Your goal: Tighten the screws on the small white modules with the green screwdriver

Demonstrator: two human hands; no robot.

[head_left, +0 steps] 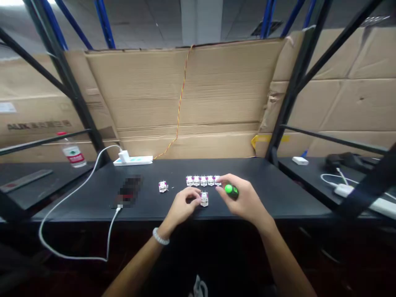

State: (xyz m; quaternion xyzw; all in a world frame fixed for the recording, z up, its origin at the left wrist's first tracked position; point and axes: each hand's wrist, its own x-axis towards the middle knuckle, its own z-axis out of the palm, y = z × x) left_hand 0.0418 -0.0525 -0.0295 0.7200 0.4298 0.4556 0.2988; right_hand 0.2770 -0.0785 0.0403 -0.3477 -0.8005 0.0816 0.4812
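Note:
My left hand is closed, thumb and forefinger curled together against the left edge of a small white-and-purple block on the black table. The block stands near the table's front edge. In my right hand is a screwdriver with a black and bright green handle; its shaft is hidden. The thumb and forefinger of this hand reach toward the right end of a row of several similar white-and-purple blocks. Apart from the row, another such block sits to the left, with tiny slivers beside it.
A blurred dark device lies at left with a white cable looping over the front edge. Behind it is a white power strip. Cardboard walls the back; dark metal posts flank the table. A bottle stands far left.

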